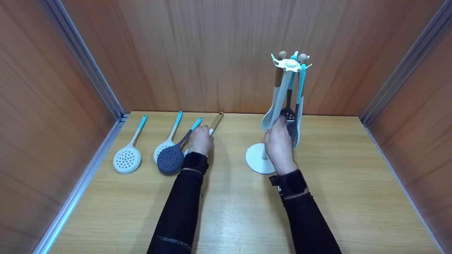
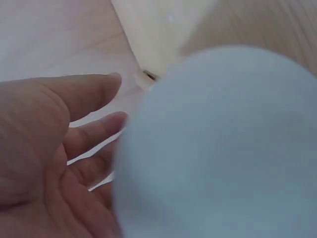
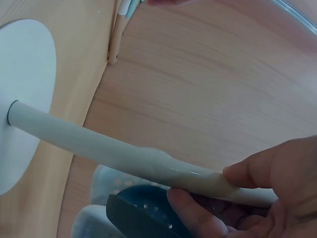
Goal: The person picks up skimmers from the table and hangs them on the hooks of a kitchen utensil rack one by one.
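Note:
My right hand [image 1: 279, 144] grips the pole of a white utensil stand [image 1: 290, 65]; in the right wrist view thumb and fingers close round the pole [image 3: 99, 147]. From its top hang several utensils, among them a pale spoon [image 1: 268, 118] and a dark slotted utensil [image 3: 148, 198]. My left hand [image 1: 200, 140] reaches over a utensil with a wooden handle [image 1: 216, 121]. In the left wrist view its fingers are loosely bent, thumb apart, beside a smooth pale rounded head [image 2: 223, 144] that hides much of the view. Next to this hand lies a dark blue skimmer [image 1: 171, 159].
Two pale skimmers with turquoise handles lie left, one at the far left [image 1: 127, 159] and one partly under the dark skimmer [image 1: 162, 145]. Wooden panels [image 1: 197, 56] enclose the wooden table [image 1: 229, 211] at the back and both sides. The stand's round base [image 1: 255, 158] is on the table.

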Demonstrator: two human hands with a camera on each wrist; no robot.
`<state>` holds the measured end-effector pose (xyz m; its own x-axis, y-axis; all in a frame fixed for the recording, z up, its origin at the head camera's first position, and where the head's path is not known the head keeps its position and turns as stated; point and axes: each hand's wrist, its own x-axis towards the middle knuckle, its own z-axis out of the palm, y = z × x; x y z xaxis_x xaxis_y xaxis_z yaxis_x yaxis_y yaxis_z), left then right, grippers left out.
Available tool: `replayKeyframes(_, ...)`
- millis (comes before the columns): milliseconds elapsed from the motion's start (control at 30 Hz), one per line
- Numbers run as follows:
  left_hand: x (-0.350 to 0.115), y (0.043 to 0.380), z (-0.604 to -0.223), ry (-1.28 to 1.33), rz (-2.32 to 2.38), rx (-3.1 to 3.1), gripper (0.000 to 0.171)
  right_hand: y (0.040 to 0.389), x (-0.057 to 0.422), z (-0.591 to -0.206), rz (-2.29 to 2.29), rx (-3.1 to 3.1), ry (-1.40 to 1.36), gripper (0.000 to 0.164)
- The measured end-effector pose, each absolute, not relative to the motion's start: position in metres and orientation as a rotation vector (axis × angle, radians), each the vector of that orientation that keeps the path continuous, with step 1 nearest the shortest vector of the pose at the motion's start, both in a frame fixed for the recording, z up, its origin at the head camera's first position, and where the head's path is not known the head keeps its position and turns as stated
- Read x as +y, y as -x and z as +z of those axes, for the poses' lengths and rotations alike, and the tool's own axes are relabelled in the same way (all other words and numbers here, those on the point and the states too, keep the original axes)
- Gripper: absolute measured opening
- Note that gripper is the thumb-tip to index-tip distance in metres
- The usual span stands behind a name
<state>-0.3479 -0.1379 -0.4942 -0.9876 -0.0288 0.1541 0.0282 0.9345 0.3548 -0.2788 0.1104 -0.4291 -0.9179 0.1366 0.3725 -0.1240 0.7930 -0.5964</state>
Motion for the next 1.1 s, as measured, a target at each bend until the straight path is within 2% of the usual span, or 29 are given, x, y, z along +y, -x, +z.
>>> replayKeyframes(233,-0.1401,0.3495,-0.5008,-0.002,-0.426,-2.965,0.02,0.2768,0.1179,-0.4277,0.933,-2.619,0.009,0.05)
replayKeyframes(767,-0.1403,0.3547,-0.5042,0.014,-0.382,-2.993,0.016,0.276,0.1216,-0.4352,0.772,-2.552,-0.08,0.052)
replayKeyframes(1100,-0.1404,0.3514,-0.4999,0.033,-0.473,-2.989,0.018,0.2769,0.1206,-0.4317,0.823,-2.609,-0.003,0.054)
